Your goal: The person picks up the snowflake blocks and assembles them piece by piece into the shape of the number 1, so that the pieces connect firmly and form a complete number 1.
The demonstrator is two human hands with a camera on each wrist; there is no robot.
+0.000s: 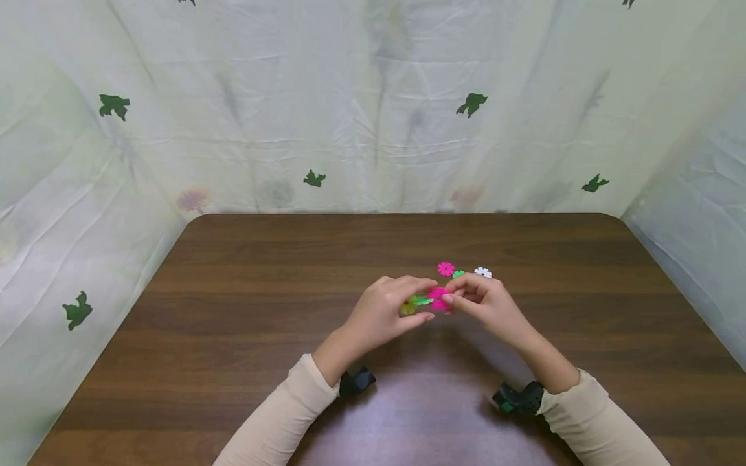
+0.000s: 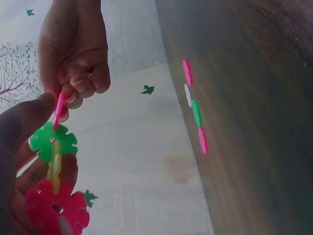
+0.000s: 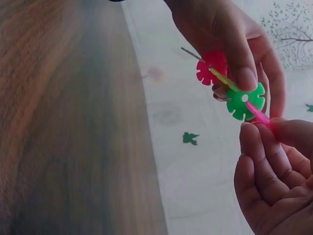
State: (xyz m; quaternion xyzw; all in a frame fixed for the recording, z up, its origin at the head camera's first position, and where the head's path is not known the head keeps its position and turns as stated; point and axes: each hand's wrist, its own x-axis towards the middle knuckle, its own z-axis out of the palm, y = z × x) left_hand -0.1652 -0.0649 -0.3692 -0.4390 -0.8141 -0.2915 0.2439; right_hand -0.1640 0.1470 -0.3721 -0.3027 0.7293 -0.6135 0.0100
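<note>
Above the tabletop (image 1: pixel 233 323), a chain of toy discs (image 1: pixel 424 301) hangs between both hands. Left hand (image 1: pixel 381 314) fingers curl around its green and red discs; right hand (image 1: pixel 486 304) fingers pinch the pink end disc. Loose discs (image 1: pixel 463 272) lie near, at one o'clock.

I am seeing nothing that can be read anywhere around my hands: no words, labels, brands or numbers.
</note>
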